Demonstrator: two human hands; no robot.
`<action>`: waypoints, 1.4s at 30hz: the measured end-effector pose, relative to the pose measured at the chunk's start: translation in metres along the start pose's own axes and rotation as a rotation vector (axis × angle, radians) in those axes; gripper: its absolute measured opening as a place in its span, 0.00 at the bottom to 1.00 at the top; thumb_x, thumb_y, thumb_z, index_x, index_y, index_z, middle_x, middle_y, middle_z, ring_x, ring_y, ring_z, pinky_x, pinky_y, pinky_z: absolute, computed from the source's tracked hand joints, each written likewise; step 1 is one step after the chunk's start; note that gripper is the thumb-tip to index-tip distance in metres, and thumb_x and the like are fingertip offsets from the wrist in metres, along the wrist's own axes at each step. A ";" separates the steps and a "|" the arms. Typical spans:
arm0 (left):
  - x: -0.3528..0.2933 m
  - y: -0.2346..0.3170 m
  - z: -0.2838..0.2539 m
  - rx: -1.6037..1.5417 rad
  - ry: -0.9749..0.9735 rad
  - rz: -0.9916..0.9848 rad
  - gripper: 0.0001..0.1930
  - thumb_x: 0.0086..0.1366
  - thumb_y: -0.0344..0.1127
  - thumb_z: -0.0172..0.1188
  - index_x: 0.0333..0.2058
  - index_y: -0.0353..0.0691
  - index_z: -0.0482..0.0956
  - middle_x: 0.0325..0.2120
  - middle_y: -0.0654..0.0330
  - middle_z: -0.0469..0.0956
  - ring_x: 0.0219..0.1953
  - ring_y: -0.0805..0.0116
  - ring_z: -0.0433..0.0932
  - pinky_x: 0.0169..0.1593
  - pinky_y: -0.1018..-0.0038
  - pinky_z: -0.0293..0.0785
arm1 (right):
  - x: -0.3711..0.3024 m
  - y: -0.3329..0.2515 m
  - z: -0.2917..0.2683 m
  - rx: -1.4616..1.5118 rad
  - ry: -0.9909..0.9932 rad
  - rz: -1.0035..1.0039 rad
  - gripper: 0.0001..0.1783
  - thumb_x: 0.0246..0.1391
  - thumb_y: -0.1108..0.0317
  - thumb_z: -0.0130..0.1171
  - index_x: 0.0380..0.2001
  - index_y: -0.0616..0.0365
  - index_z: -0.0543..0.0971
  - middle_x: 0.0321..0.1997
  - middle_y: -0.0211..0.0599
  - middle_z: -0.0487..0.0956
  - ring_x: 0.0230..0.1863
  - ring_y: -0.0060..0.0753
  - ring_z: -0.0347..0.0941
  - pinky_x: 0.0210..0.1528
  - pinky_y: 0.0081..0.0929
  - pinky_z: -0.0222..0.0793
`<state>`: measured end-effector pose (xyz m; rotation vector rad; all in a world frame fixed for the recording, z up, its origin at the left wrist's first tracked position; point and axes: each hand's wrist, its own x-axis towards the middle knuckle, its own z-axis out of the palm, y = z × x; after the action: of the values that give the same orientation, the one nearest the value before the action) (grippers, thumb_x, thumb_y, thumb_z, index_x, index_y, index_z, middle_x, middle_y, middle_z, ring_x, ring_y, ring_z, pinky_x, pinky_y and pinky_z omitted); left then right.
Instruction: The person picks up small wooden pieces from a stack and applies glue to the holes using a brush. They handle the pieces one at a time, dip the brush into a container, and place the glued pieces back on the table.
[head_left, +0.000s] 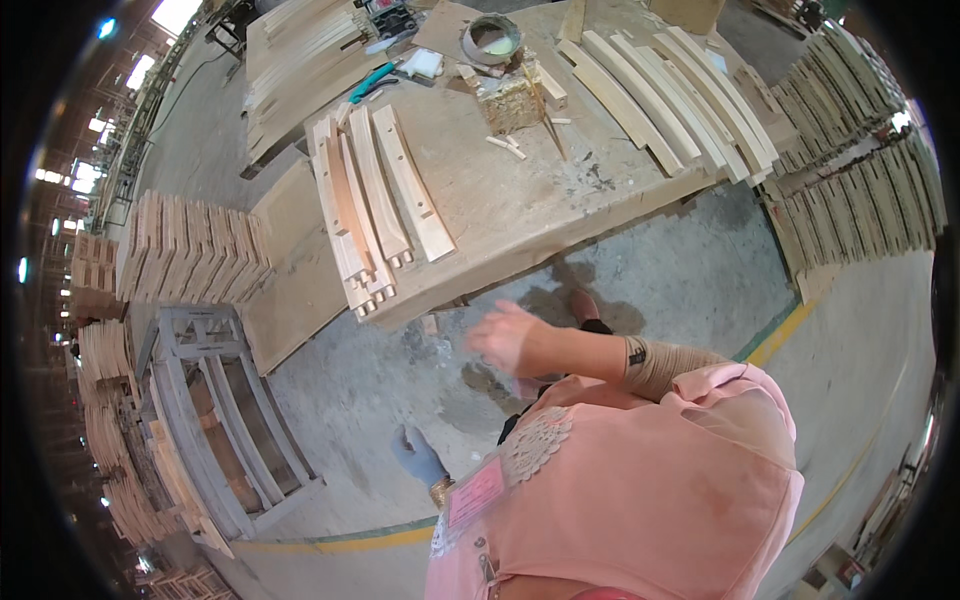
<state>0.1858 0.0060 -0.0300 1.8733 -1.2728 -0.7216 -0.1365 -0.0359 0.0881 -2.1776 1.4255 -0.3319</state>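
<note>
My left hand [418, 456], in a pale blue glove, hangs low over the floor beside the pink garment I wear. Its fingers look loosely extended, with nothing visible in them. Bare and smeared by motion, my right hand [500, 338] is in front of the workbench's near edge, touching nothing I can see. Closest to it on the bench [520, 215] lie several curved wooden slats [375, 185], some with dowel pegs at their near ends. A round pot [491, 42] with pale contents stands behind a crusted block [508, 100]. A thin stick [546, 110] leans against that block.
More curved slats [665, 95] lie at the bench's right. A teal-handled tool [371, 82] is at the back left. Stacked wooden parts [190, 250] stand left, above a grey frame [225, 420]. Tall stacks [860, 210] rise right. Yellow-green lines [360, 541] cross the floor.
</note>
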 end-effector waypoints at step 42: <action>0.472 -0.280 -0.407 -0.298 0.104 -0.488 0.10 0.56 0.39 0.55 0.27 0.38 0.78 0.20 0.60 0.75 0.20 0.68 0.71 0.26 0.72 0.67 | 0.559 -0.341 0.242 0.097 -0.310 -0.378 0.18 0.43 0.64 0.56 0.41 0.55 0.76 0.37 0.45 0.74 0.43 0.48 0.71 0.42 0.42 0.67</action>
<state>0.8131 -0.2636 -0.0510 1.9516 -0.5997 -0.9887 0.4755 -0.3653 0.0282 -2.2914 0.8148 -0.1781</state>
